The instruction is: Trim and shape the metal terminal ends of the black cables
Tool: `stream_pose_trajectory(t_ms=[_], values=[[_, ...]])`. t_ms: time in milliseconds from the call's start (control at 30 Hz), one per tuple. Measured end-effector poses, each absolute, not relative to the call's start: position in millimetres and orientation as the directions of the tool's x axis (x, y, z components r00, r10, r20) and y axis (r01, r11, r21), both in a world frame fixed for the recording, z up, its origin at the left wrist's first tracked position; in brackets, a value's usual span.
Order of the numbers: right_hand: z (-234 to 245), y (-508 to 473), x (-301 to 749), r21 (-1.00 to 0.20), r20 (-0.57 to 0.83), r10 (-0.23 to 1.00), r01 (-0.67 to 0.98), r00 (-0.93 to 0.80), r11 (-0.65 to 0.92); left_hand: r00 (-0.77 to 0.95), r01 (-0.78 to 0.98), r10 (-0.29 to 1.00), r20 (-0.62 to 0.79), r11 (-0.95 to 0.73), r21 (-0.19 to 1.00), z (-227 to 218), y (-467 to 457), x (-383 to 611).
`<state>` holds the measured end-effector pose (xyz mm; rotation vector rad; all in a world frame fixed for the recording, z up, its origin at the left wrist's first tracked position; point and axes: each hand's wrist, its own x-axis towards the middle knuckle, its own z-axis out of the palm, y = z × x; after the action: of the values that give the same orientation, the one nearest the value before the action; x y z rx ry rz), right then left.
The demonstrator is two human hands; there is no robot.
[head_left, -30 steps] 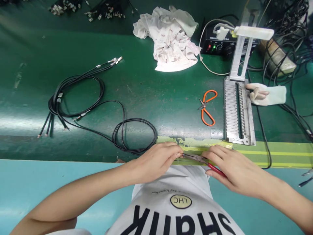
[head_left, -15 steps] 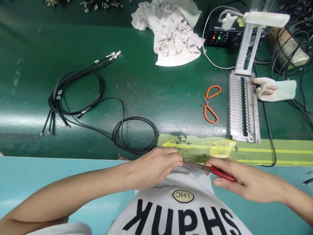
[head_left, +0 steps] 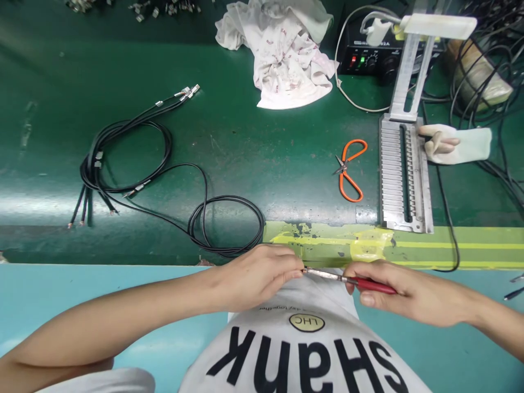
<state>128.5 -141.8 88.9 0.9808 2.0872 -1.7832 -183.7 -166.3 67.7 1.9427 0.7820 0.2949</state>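
My left hand (head_left: 268, 275) is closed in a pinch at the table's front edge, just right of a coil of black cable (head_left: 262, 224). A small tip of the cable seems to stick out at the fingertips; the rest of it is hidden by the hand. My right hand (head_left: 380, 289) is wrapped round red-handled pliers (head_left: 327, 274). Their slim metal jaws point left and meet the tip at my left fingertips. I cannot make out whether the jaws are closed on it.
A bundle of black cables (head_left: 88, 164) with metal ends lies at left. Orange-handled scissors (head_left: 344, 166) rest near a slotted metal fixture (head_left: 385, 180). A white glove (head_left: 470, 144), a crumpled cloth (head_left: 290, 82) and a black control box (head_left: 368, 60) are also on the table.
The pliers have turned in my right hand, so their jaws now show more edge-on and brighter. My left hand keeps its pinch. The whole view has shifted slightly.
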Motion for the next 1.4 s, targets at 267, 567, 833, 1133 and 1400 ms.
stream_pose_trajectory(t_ms=[267,567,833,1133,1400], values=[[86.8,-143.3,128.1,-0.818,-0.549,0.329,0.575,-0.769,-0.022,0.763,0.371,0.637,-0.112,-0.29,0.882,61.3,-169.5,-184.5],[84.5,-144.9,127.4,-0.692,-0.606,0.387,0.7,-0.695,0.176,0.661,0.394,0.733,-0.158,-0.161,0.905,53.1,-170.2,-186.9],[60.2,-134.0,129.1,-0.449,-0.255,0.742,0.756,-0.619,0.477,0.483,0.338,0.838,-0.255,0.091,0.937,52.7,-173.1,-182.2],[16.6,-122.9,112.4,-0.312,-0.067,0.769,0.745,-0.636,0.589,0.355,0.251,0.909,-0.219,0.133,0.959,54.4,-170.5,-171.7],[23.6,-121.1,113.7,-0.329,0.002,0.747,0.705,-0.665,0.629,0.237,0.383,0.967,-0.092,-0.006,0.924,53.4,-168.5,-160.0]])
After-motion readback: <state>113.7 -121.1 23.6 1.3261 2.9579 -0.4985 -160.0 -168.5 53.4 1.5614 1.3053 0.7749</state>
